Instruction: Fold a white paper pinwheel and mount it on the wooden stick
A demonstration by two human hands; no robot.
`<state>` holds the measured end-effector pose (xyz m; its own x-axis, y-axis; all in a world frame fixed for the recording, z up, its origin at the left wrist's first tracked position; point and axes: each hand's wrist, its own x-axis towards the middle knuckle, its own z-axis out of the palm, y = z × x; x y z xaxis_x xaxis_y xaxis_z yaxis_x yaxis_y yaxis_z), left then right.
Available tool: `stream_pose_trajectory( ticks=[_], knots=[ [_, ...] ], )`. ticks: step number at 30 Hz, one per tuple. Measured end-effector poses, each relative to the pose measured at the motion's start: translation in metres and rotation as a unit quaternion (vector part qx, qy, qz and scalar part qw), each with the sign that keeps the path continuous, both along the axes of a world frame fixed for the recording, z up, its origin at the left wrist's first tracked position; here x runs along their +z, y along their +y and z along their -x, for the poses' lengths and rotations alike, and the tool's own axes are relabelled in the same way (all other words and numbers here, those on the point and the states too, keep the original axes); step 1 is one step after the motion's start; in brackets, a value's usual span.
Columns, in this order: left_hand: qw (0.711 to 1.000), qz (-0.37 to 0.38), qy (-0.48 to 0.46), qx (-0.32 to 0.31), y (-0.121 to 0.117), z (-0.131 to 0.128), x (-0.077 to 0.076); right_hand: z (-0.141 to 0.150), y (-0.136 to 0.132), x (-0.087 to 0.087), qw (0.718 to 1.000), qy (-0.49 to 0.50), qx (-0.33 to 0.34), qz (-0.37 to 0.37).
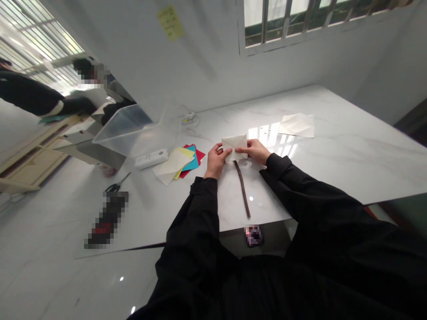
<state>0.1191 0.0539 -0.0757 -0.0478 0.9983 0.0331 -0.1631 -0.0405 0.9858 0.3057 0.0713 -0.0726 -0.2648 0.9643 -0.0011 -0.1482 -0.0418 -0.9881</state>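
Observation:
A folded cream paper (234, 147) sits at the middle of the white marble table (336, 151), held up between my two hands. My left hand (216, 161) pinches its left side, and my right hand (256, 150) grips its right side. Just below the paper, a thin dark brown strip (242, 189) lies on the table. Left of my left hand is a loose pile of cream, yellow, teal and red paper sheets (175, 165). A creased cream sheet (297, 125) lies flat beyond my right hand.
A clear plastic bin (125, 129) lies on its side at the far left of the table, near a white rectangular device (152, 158) and black-handled scissors (116, 184). A blurred dark object (108, 220) sits near the table's front corner. A co-worker (33, 93) stands beyond the table.

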Motion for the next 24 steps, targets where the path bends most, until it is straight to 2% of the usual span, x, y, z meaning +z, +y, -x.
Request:
stream_pose_trajectory(
  ticks=[18, 24],
  knots=[
    [0.999, -0.034, 0.006, -0.008, -0.0009, 0.0015, -0.0039, -0.0034, 0.0042, -0.0077, 1.0, -0.005, 0.004, -0.025],
    [1.0, -0.026, 0.002, -0.011, -0.0019, 0.0011, -0.0016, -0.0043, 0.0044, -0.0057, 0.998, -0.058, -0.01, -0.039]
  ],
)
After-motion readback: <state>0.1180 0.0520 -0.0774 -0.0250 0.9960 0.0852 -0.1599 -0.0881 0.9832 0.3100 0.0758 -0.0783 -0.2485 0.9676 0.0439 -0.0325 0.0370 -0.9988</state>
